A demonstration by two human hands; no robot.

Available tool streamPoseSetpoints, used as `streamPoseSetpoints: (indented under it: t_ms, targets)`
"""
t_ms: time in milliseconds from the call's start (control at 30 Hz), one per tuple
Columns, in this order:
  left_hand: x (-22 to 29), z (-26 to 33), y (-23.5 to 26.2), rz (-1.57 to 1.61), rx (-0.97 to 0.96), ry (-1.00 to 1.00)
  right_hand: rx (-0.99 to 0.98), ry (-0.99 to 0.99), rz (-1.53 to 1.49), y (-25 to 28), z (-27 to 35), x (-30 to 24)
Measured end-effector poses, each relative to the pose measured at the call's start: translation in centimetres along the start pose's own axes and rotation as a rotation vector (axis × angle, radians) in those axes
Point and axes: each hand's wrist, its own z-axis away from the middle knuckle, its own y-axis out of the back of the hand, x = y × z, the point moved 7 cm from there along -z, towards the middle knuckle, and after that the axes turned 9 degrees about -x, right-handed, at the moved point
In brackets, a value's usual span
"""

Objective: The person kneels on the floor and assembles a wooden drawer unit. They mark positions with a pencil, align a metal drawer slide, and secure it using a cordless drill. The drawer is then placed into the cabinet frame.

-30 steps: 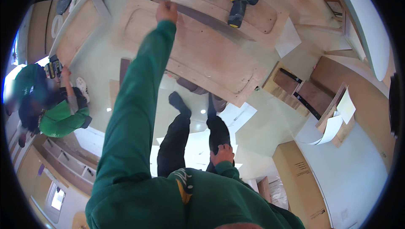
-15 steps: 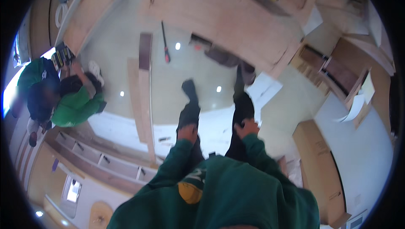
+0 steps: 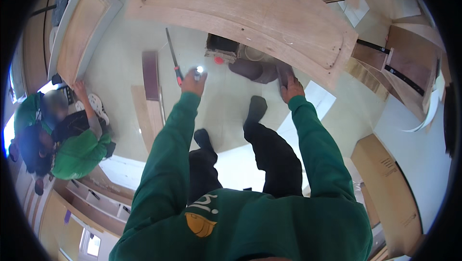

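My left hand [image 3: 194,84] reaches over the floor, fingers apart, just right of a long screwdriver [image 3: 178,73] with a red and black handle. A bright floor reflection shows between its fingers. My right hand [image 3: 292,89] grips the near end of a brown shoe [image 3: 284,72]; its fingertips are partly hidden. Another brown shoe [image 3: 250,70] lies to its left, by the edge of a large wooden panel [image 3: 240,8]. Both my feet, in dark socks, are on the floor nearer to me.
A dark box-like thing [image 3: 222,44] and a small red object [image 3: 218,60] lie by the panel. Wooden boards [image 3: 149,76] stretch along the left. Another person in green [image 3: 79,152] crouches at far left. A cardboard box [image 3: 385,179] and an open wooden cabinet [image 3: 409,63] are at right.
Both hands have left my thighs and stretched forward to the floor, the right onto a shoe. My right foot has drawn back from the shoes. The view has shifted as I lean forward.
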Motion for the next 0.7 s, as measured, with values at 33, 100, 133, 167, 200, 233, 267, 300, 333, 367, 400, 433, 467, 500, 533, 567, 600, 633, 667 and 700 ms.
streamPoseSetpoints:
  t_ms: [33, 100, 133, 167, 200, 233, 267, 300, 333, 367, 400, 433, 467, 500, 533, 567, 600, 633, 667, 700]
  targets:
    - [0.8, -3.5, 0.2, -0.028, 0.144, -0.100, 0.015, 0.033, 0.042, -0.8, -0.8, -0.1]
    - [5.4, -8.3, 0.3, -0.022, 0.205, -0.107, -0.199, -0.043, 0.201, -4.5, -0.9, 1.0]
    - [6.2, -9.3, 0.2, -0.032, 0.243, -0.106, -0.312, -0.079, 0.279, -6.6, -0.2, 1.4]
    - [5.8, -10.5, -0.8, -0.086, 0.168, -0.054, -0.298, -0.082, 0.274, -7.6, -0.5, 1.6]
    - [5.2, -11.5, -1.6, -0.141, 0.094, -0.001, -0.184, -0.060, 0.239, -8.0, -0.4, 1.5]
    - [5.2, -13.1, -2.1, -0.191, 0.030, 0.042, -0.055, -0.035, 0.209, -7.9, -0.6, 1.3]
    - [3.9, -14.1, -3.0, -0.247, -0.033, 0.066, 0.057, -0.018, 0.183, -8.0, 0.7, 1.5]
    - [2.2, -14.7, -3.6, -0.302, -0.095, 0.091, 0.168, 0.002, 0.160, -7.9, 1.6, 1.8]
    - [1.1, -15.0, -4.3, -0.245, -0.141, 0.056, 0.159, -0.016, 0.161, -8.1, 1.3, 2.2]
    - [1.2, -14.9, -4.2, -0.198, -0.182, 0.008, 0.163, -0.038, 0.155, -7.9, 0.5, 2.3]
    - [0.8, -14.7, -4.1, -0.147, -0.222, 0.044, 0.166, -0.058, 0.150, -7.5, -0.2, 2.5]
    - [0.2, -13.8, -3.8, -0.102, -0.264, 0.089, 0.128, -0.048, 0.136, -6.6, -0.9, 0.5]
    - [-0.6, -13.6, -2.9, -0.260, -0.206, 0.043, 0.085, -0.034, 0.122, -4.7, -1.4, -3.2]
    - [-1.2, -13.5, -1.7, -0.423, -0.143, -0.008, 0.048, -0.022, 0.103, -4.0, -1.8, -5.7]
    - [-1.6, -12.8, -0.3, -0.392, -0.154, 0.023, 0.029, -0.015, 0.132, -4.7, -2.3, -6.7]
    - [-2.3, -12.0, 1.1, -0.354, -0.166, 0.058, 0.005, -0.006, 0.167, -5.5, -2.8, -7.5]
    - [-4.5, -11.6, 2.4, -0.168, -0.178, 0.119, -0.011, 0.006, 0.185, -6.0, -2.7, -7.4]
    - [-8.1, -11.7, 3.8, 0.021, -0.193, 0.182, -0.026, 0.017, 0.201, -6.5, -2.5, -7.3]
    - [-13.9, -13.6, 6.3, -0.012, -0.131, 0.118, -0.011, 0.043, 0.190, -6.2, -2.6, -6.7]
    - [-18.1, -14.9, 8.8, -0.046, -0.061, 0.051, 0.010, 0.075, 0.179, -6.0, -2.9, -6.0]
